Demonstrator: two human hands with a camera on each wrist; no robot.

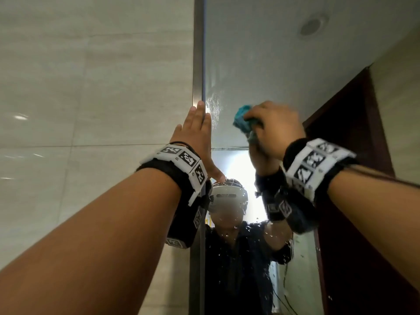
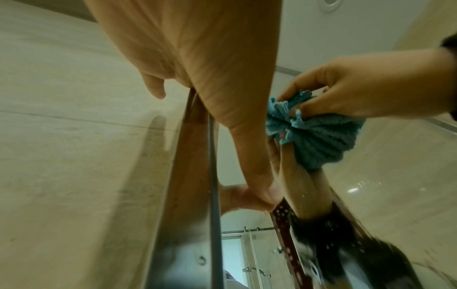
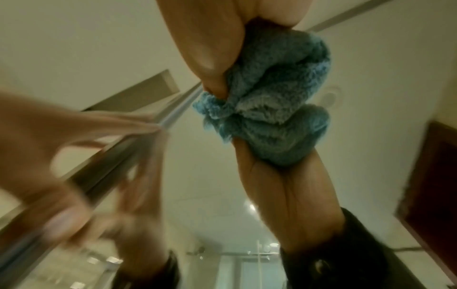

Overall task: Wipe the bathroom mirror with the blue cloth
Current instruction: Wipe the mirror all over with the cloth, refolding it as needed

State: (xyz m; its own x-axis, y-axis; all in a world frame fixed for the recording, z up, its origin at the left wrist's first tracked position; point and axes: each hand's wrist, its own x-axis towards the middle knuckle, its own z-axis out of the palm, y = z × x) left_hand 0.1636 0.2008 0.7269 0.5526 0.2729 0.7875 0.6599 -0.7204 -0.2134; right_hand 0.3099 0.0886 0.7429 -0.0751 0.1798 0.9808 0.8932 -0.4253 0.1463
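The bathroom mirror [image 1: 261, 64] fills the right of the head view, with water drops low down and a smeared wet patch near its left edge. My right hand [image 1: 275, 126] grips a bunched blue cloth [image 1: 243, 119] and presses it against the glass, up high. The cloth [image 2: 319, 135] shows doubled by its reflection in the left wrist view, and the cloth [image 3: 277, 82] is squeezed under my fingers in the right wrist view. My left hand [image 1: 195, 133] lies flat with straight fingers on the mirror's dark metal frame [image 1: 199, 53] and the wall beside it.
Beige wall tiles [image 1: 79, 87] stand left of the frame. The mirror reflects a person in a helmet, a ceiling light [image 1: 312, 25] and a dark red door [image 1: 354, 133] at the right.
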